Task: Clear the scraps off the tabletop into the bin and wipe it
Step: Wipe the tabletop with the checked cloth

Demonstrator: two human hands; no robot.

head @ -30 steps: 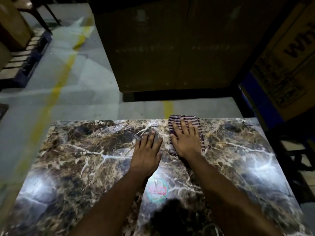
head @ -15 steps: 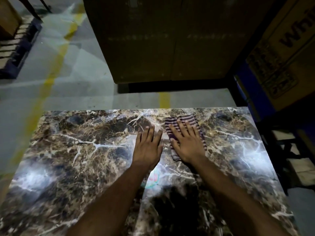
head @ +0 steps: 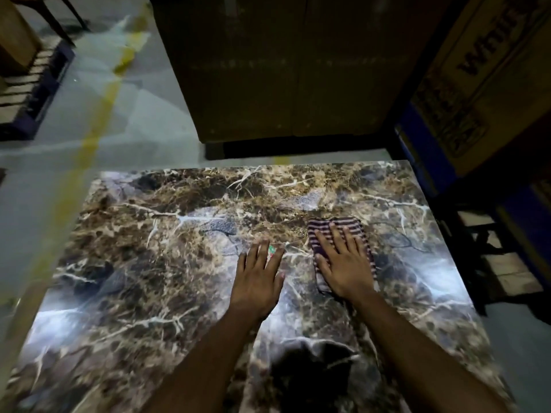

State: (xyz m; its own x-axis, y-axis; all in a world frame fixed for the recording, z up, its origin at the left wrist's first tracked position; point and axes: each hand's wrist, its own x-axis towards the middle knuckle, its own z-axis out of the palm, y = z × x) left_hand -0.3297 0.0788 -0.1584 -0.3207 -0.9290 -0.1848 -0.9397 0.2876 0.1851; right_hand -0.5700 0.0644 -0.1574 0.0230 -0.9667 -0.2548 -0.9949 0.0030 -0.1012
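Flat on the marbled tabletop (head: 134,263): left hand (head: 257,278), fingers (head: 262,248) straight, holding nothing. Just beside, right hand (head: 343,263) pressing straight-fingered on striped cloth (head: 343,223).

One head-worn camera looks forward and down — close over the marbled tabletop (head: 149,263) — floor beyond.
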